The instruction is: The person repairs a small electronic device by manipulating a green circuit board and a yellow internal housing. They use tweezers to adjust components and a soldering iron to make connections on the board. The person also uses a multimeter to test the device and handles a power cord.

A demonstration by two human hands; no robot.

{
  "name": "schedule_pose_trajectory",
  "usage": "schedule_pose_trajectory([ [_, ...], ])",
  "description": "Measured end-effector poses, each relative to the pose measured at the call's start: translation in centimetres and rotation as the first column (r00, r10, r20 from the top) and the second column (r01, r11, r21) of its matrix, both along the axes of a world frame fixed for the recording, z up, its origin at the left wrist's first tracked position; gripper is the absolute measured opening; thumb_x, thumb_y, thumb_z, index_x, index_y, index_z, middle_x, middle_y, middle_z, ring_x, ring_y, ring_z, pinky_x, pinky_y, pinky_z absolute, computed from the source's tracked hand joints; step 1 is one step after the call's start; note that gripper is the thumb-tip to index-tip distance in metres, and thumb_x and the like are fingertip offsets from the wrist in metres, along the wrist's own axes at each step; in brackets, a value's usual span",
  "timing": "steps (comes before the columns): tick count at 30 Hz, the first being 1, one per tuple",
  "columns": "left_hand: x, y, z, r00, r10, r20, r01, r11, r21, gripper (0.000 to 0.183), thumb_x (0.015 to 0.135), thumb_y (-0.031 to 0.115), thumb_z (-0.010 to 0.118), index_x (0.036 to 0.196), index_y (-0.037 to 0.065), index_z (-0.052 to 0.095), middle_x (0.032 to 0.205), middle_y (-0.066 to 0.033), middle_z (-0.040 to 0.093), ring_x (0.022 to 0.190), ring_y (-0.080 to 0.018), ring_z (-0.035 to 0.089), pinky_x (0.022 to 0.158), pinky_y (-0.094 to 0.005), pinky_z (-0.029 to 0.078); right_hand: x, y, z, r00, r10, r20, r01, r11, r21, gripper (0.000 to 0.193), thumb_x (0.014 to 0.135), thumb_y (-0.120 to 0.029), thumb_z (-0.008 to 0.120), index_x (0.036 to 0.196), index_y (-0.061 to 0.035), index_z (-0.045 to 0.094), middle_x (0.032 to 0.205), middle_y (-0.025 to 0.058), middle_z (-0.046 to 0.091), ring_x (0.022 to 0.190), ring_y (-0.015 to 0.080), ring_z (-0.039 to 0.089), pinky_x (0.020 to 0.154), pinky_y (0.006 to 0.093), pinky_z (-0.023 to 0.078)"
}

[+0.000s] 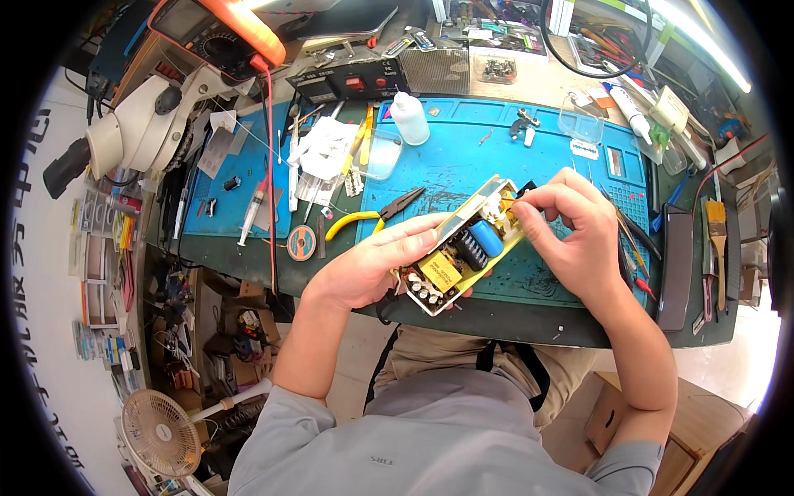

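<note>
My left hand [382,258] is wrapped around an opened power adapter [442,273], held tilted above the near edge of the mat. Its pale casing lies open, baring a yellow transformer, a black coil and a blue cylindrical capacitor [486,237]. At the adapter's far right end, my right hand [569,233] has thumb and forefinger pinched together beside some yellowish parts. A small black piece shows by those fingertips, but what they grip is hidden. Just beyond my left hand lie pliers [387,215] with yellow handles, their jaws pointing away to the right.
A blue work mat [463,149] covers much of the bench. On it stand a white squeeze bottle [409,118] and a solder spool [301,243]. A microscope [136,124] and an orange multimeter [217,37] flank the left. Brushes [715,240] lie at right.
</note>
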State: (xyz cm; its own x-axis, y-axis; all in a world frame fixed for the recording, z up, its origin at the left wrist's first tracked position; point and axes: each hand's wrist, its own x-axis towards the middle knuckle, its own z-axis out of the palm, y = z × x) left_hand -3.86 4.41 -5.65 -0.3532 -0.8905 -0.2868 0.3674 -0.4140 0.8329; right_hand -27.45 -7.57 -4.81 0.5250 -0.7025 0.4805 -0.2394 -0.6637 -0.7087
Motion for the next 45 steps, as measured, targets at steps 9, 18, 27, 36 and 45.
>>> schedule_pose_trajectory([
  [9, -0.09, 0.01, 0.33, 1.000, -0.006, 0.013, 0.006, 1.000, 0.000, 0.091, 0.097, 0.056, 0.062, 0.158, -0.002, 0.029, 0.135, -0.0253, 0.061, 0.107, -0.0274, 0.072, 0.086, -0.0372, 0.062, -0.24, -0.07, 0.12, 0.998, 0.035, -0.043, -0.036, 0.999, -0.017, 0.009, 0.082, -0.009, 0.080, 0.085, -0.0054, 0.073, 0.074, 0.0047, 0.057, 0.066, 0.0176, 0.056, 0.059, 0.0319, 0.045],
  [18, -0.02, 0.11, 0.07, 1.000, 0.004, 0.022, -0.004, 1.000, 0.013, 0.091, 0.097, 0.057, 0.062, 0.157, -0.003, 0.030, 0.134, -0.0239, 0.062, 0.106, -0.0265, 0.072, 0.086, -0.0370, 0.062, -0.17, 0.06, 0.30, 0.999, 0.023, -0.043, -0.022, 1.000, 0.014, 0.009, 0.081, -0.008, 0.078, 0.083, -0.0049, 0.071, 0.073, 0.0042, 0.055, 0.065, 0.0171, 0.054, 0.059, 0.0321, 0.043],
  [27, -0.13, 0.05, 0.13, 1.000, 0.007, 0.000, -0.007, 1.000, 0.011, 0.091, 0.096, 0.057, 0.063, 0.158, -0.002, 0.029, 0.135, -0.0248, 0.062, 0.106, -0.0260, 0.072, 0.085, -0.0361, 0.063, -0.20, -0.09, 0.35, 1.000, -0.014, -0.009, 0.015, 0.999, 0.044, 0.010, 0.081, -0.007, 0.079, 0.081, -0.0049, 0.069, 0.074, 0.0031, 0.058, 0.065, 0.0154, 0.054, 0.059, 0.0310, 0.044],
  [36, -0.16, -0.07, 0.31, 1.000, -0.008, -0.002, 0.008, 1.000, -0.002, 0.091, 0.097, 0.056, 0.062, 0.158, -0.002, 0.028, 0.135, -0.0256, 0.062, 0.106, -0.0262, 0.072, 0.085, -0.0361, 0.063, -0.35, -0.01, 0.67, 1.000, -0.014, -0.019, 0.015, 0.999, 0.050, 0.009, 0.084, -0.007, 0.077, 0.083, -0.0033, 0.070, 0.074, 0.0042, 0.058, 0.065, 0.0150, 0.054, 0.060, 0.0307, 0.044],
  [45, -0.18, -0.04, 0.48, 1.000, 0.000, 0.012, 0.000, 1.000, -0.001, 0.089, 0.097, 0.055, 0.062, 0.157, -0.002, 0.029, 0.135, -0.0252, 0.061, 0.106, -0.0267, 0.072, 0.086, -0.0366, 0.062, -0.21, -0.02, 0.16, 0.999, 0.038, -0.032, -0.038, 0.999, 0.020, 0.008, 0.083, -0.008, 0.079, 0.085, -0.0043, 0.072, 0.074, 0.0044, 0.056, 0.066, 0.0168, 0.055, 0.060, 0.0315, 0.044],
])
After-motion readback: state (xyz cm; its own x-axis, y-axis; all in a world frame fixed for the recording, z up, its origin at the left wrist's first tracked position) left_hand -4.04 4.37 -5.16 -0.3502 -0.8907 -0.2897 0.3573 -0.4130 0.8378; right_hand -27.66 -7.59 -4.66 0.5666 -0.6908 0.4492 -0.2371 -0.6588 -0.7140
